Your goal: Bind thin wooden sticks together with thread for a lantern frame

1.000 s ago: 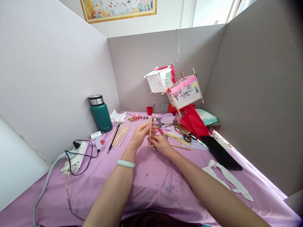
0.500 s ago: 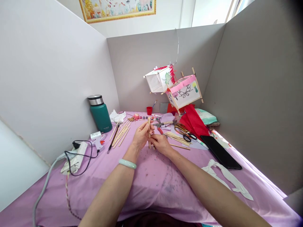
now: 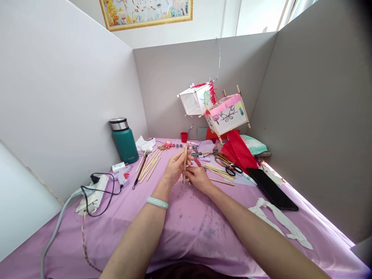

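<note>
Over the middle of the table my left hand [image 3: 174, 167] is closed around a small bundle of thin wooden sticks [image 3: 185, 161], held nearly upright. Below it, my right hand [image 3: 198, 177] pinches the lower part of the same bundle; its fingertips meet the sticks from the right. How many sticks there are I cannot tell. A pale green bangle [image 3: 157, 202] circles my left wrist. More loose wooden sticks [image 3: 150, 168] lie left of my hands, with a dark-handled brush [image 3: 140, 169] beside them. Another pile of sticks [image 3: 219, 172] lies just right of my right hand.
A green bottle [image 3: 124, 143], a glue gun [image 3: 121, 176] and a power strip [image 3: 93, 195] stand or lie at left. Two paper lanterns [image 3: 226, 114] hang at the back. Scissors [image 3: 232, 169], red cloth [image 3: 240, 149], a black phone-like slab [image 3: 273, 188] and white cloth [image 3: 270, 209] are at right.
The view has shifted slightly. Both hands stay on the bundle of sticks in nearly the same place; the sticks lean a little more to the right at the top.
</note>
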`<move>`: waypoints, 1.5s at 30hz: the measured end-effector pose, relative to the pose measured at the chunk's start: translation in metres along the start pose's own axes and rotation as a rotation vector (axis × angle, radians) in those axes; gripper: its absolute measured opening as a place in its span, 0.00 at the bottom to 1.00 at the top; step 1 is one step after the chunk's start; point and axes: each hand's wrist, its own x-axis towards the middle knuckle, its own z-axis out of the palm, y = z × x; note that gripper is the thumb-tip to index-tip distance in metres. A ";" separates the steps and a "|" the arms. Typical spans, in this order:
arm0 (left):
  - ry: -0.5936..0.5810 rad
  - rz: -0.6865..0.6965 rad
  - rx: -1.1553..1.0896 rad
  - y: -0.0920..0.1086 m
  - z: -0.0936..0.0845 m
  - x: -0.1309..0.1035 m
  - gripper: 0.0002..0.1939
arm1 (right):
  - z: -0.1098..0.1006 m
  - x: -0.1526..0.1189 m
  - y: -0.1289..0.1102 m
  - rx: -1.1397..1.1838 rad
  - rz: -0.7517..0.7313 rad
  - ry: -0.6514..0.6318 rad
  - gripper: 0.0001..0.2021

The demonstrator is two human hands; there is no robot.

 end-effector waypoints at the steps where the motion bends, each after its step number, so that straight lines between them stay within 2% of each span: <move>1: 0.004 -0.004 0.005 0.000 -0.001 0.000 0.17 | 0.000 0.000 0.000 -0.006 -0.004 0.000 0.09; 6: 0.017 -0.031 0.021 0.000 -0.004 0.002 0.19 | -0.001 0.000 -0.003 -0.052 -0.011 -0.016 0.11; 13: 0.054 -0.032 -0.005 0.003 -0.006 0.002 0.17 | -0.004 -0.001 -0.006 -0.057 -0.026 -0.059 0.11; 21: 0.074 -0.031 -0.071 0.000 -0.004 0.003 0.16 | -0.006 0.000 -0.006 -0.210 -0.088 0.002 0.09; 26: 0.096 -0.046 -0.090 -0.003 -0.003 0.002 0.18 | -0.004 -0.001 -0.003 -0.205 -0.045 -0.022 0.09; 31: 0.069 -0.042 -0.076 -0.002 0.000 0.000 0.17 | -0.003 0.000 -0.002 -0.182 -0.024 -0.029 0.09; 38: 0.025 -0.019 -0.081 0.000 0.000 -0.001 0.15 | -0.005 0.001 -0.006 -0.211 -0.060 0.006 0.09; 45: 0.048 -0.034 -0.068 -0.003 -0.003 0.002 0.14 | -0.005 0.002 -0.006 -0.214 0.022 -0.042 0.09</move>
